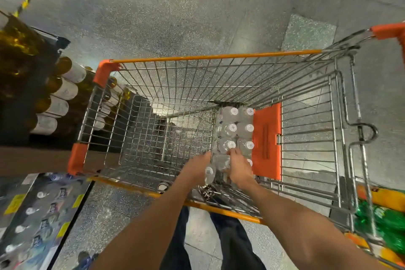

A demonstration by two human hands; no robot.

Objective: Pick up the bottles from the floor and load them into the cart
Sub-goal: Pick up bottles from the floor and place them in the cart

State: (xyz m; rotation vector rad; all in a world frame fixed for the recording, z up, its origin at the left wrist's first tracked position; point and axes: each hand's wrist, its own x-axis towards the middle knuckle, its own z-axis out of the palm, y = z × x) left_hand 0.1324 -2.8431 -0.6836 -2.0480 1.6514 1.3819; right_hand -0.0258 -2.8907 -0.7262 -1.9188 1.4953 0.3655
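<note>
Reaching from bottom of frame: left hand (198, 167) and right hand (237, 167) clamped on shrink-wrapped pack of clear plastic bottles (235, 136), lowered centre-right against orange-trimmed wire cart (210, 56) flap, likely saving space.

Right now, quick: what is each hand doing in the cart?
Left hand: grips a clear bottle, low in the cart.
Right hand: on the bottle pack; whether it grips cannot be told.
</note>
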